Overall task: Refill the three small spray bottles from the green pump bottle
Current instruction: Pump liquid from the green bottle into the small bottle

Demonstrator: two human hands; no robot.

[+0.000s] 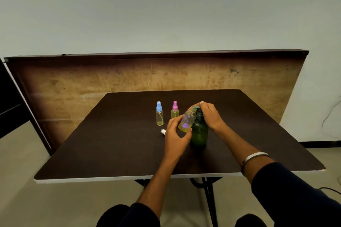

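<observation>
The green pump bottle [199, 132] stands upright on the dark table [110, 143]. My right hand [210, 114] rests on top of its pump head, fingers curled over it. My left hand [175, 134] holds a small clear bottle with purple flowers [187, 120], tilted with its open neck up against the pump spout; yellowish liquid sits in its bottom. Its white spray cap [163, 131] lies on the table, partly hidden behind my left hand. Two capped spray bottles stand behind: one with a blue top [159, 114] and one with a pink top [175, 110].
A wooden board [92, 83] leans upright behind the table against the pale wall. The table's white front edge [129, 178] runs close to my knees. A dark cabinet edge [11, 97] shows at far left, and a cable [330, 116] hangs on the right wall.
</observation>
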